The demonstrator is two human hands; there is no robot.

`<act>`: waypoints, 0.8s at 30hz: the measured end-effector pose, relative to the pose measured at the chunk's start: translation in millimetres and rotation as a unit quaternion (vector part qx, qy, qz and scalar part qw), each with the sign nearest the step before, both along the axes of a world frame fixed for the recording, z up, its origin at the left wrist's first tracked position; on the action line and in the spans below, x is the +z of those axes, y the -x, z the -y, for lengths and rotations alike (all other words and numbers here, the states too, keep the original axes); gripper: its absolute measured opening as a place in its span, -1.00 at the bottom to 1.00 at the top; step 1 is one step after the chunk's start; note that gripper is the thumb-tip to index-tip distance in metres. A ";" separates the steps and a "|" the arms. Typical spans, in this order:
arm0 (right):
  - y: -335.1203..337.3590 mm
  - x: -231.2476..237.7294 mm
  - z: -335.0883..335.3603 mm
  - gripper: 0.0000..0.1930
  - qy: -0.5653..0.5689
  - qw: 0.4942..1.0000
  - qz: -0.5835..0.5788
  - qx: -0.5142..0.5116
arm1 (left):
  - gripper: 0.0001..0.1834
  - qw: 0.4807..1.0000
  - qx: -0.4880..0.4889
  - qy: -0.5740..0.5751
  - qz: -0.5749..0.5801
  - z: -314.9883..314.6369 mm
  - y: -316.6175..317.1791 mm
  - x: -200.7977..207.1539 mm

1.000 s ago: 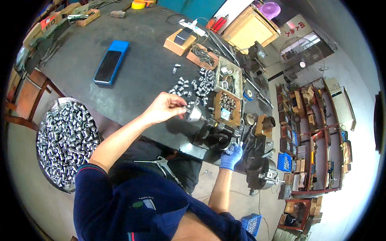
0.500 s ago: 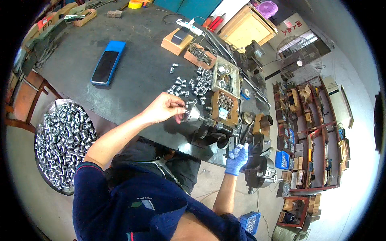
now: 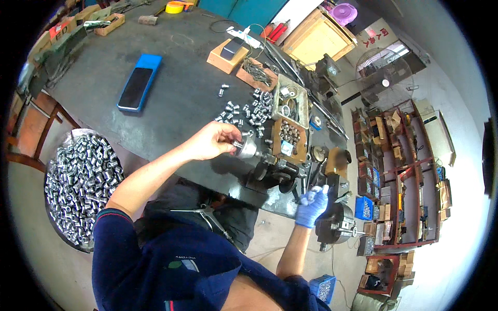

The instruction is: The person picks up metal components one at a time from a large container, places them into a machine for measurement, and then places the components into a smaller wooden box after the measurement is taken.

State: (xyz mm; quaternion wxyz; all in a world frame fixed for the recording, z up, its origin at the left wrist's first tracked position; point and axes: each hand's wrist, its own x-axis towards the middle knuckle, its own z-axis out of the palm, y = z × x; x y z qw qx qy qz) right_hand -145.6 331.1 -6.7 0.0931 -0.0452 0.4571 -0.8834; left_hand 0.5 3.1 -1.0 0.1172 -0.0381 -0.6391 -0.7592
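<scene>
My bare left hand is closed in a pinch on a small metal fitting, against the face of a round metal chuck. The chuck belongs to a small bench machine at the table's near edge. Loose shiny metal fittings lie just beyond that hand. My right hand, in a blue glove with pale fingertips, is raised to the right of the machine, beside a dark vise-like machine. Its fingers are curled; whatever they may hold is hidden.
A large tub of metal fittings stands at the left. On the dark table are a phone on a blue box, a wooden box of small parts and a tray of rings. Shelves and a fan stand right.
My right hand has moved slightly to the right, away from the small bench machine. My left hand stays at the chuck, its fingers shifted a little and the metal fitting now showing.
</scene>
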 end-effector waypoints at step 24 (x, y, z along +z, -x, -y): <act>30.6 -68.6 -3.2 -0.74 -0.011 0.991 0.098 0.094 | -0.79 0.999 0.026 -0.004 0.021 1.6 2.7 1.0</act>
